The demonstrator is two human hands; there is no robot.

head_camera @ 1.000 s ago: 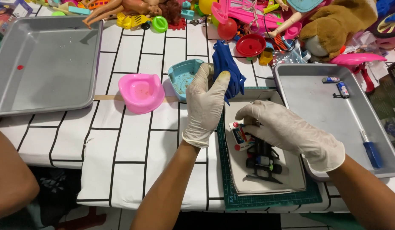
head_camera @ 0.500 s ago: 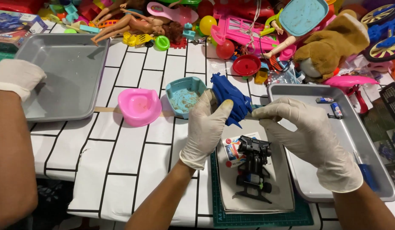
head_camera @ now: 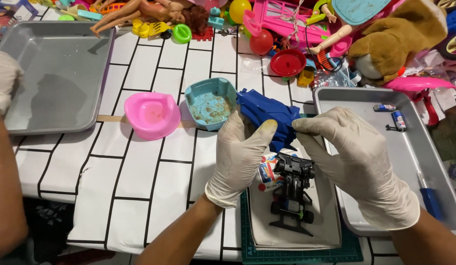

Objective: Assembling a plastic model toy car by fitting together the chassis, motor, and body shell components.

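Both my hands wear white gloves. My left hand [head_camera: 240, 154] and my right hand [head_camera: 353, 157] together hold a blue plastic toy car shell [head_camera: 267, 118] above the table. Below them a black toy car chassis [head_camera: 292, 194] lies on a white pad [head_camera: 326, 225] that sits on a green cutting mat [head_camera: 306, 255]. A small sticker-covered piece [head_camera: 266, 172] lies by the chassis.
A grey tray [head_camera: 414, 162] on the right holds two small batteries [head_camera: 392, 114] and a blue-handled screwdriver [head_camera: 428, 198]. Another grey tray [head_camera: 56, 73] is at the left, with another person's gloved hand [head_camera: 3, 78] beside it. A pink bowl [head_camera: 152, 115], a teal bowl [head_camera: 209, 103] and piled toys [head_camera: 306, 34] lie beyond.
The blue shell has been lifted off the pad and my right hand has come up to grip it. The chassis has become fully visible below.
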